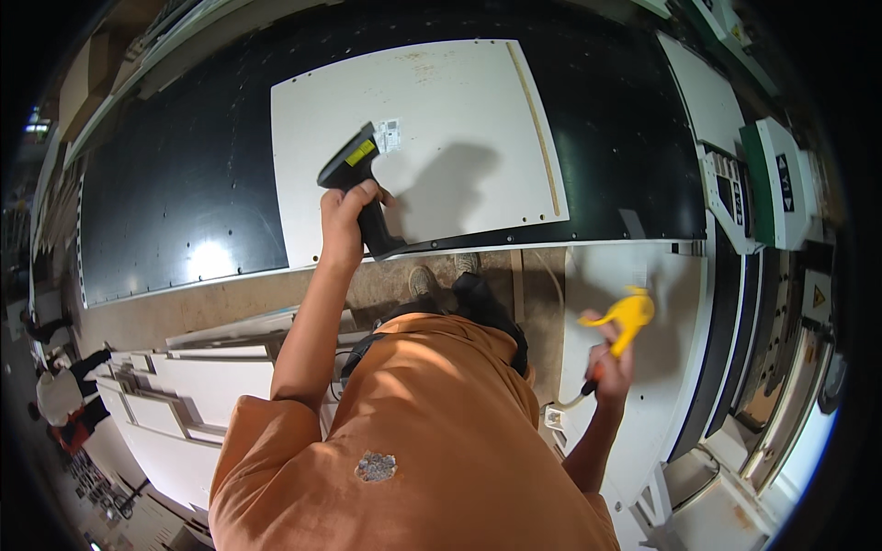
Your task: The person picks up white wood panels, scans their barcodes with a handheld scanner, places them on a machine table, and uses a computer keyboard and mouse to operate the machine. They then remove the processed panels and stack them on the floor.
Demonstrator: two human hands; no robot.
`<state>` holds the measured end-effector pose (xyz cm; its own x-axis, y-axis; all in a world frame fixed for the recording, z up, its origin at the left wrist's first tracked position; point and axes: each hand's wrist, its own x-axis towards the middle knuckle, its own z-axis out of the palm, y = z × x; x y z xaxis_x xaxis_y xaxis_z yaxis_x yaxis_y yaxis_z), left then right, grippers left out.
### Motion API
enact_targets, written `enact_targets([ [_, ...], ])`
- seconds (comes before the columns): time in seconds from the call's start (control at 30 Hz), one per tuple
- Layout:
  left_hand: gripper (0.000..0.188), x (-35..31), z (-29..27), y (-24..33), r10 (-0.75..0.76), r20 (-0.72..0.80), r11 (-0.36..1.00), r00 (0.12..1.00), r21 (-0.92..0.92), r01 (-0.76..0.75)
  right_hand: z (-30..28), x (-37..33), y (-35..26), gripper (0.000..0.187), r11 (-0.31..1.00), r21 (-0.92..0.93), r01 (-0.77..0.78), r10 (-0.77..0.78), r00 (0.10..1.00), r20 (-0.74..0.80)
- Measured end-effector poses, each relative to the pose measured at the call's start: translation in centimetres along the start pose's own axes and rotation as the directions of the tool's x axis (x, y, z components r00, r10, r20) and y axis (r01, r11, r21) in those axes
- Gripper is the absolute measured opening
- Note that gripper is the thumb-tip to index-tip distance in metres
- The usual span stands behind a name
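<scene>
My left hand (347, 216) is closed round the grip of a black handheld barcode scanner (351, 158) with a yellow sticker. The scanner's head is over a white panel (441, 101), close to a small printed label (390, 135) on it. The panel lies flat on a black machine table (202, 174); it has a groove along its right side and small holes near its edges. On the right, my right hand (610, 369) grips a yellow air blow gun (630, 317) with a pale hose at its lower end. It is held above a white side surface (675, 367).
A machine with a green and white housing (776, 184) stands at the right end of the table. White boards (197, 386) are stacked behind me on the left. Another person (62, 395) is at the far left. My shoes (423, 280) are on the floor by the table's edge.
</scene>
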<state>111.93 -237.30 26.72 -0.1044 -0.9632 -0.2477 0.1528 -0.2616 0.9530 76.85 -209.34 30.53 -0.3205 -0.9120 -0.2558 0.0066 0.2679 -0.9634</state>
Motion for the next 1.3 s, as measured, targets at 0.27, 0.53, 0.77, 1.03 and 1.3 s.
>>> enact_targets([
  [0.27,0.032,7.2,4.7,0.1,-0.077,-0.108,0.997,0.991,-0.004,0.077,11.3,-3.6,-5.4,0.032,0.838,-0.528,-0.136,0.288,0.933,0.216],
  [0.53,0.039,6.1,5.2,-4.9,0.068,-0.064,0.972,0.996,0.23,-0.052,10.6,-2.0,-4.3,0.024,0.845,-0.483,-0.228,0.156,0.97,-0.186],
  [0.77,0.039,5.7,5.2,-5.2,0.103,-0.076,0.967,0.992,0.241,-0.082,11.0,2.8,-4.7,0.021,0.842,-0.538,-0.03,-0.071,0.984,-0.166],
  [1.03,0.035,4.6,4.7,-5.9,0.049,-0.09,0.978,0.995,0.205,-0.029,4.5,6.9,-1.8,0.048,0.909,-0.305,-0.283,0.138,0.896,-0.422],
  [1.3,0.033,1.7,0.4,-4.5,-0.008,-0.189,0.972,0.982,0.23,0.052,-5.8,15.0,10.0,0.053,0.952,0.297,0.077,0.267,0.272,-0.925],
])
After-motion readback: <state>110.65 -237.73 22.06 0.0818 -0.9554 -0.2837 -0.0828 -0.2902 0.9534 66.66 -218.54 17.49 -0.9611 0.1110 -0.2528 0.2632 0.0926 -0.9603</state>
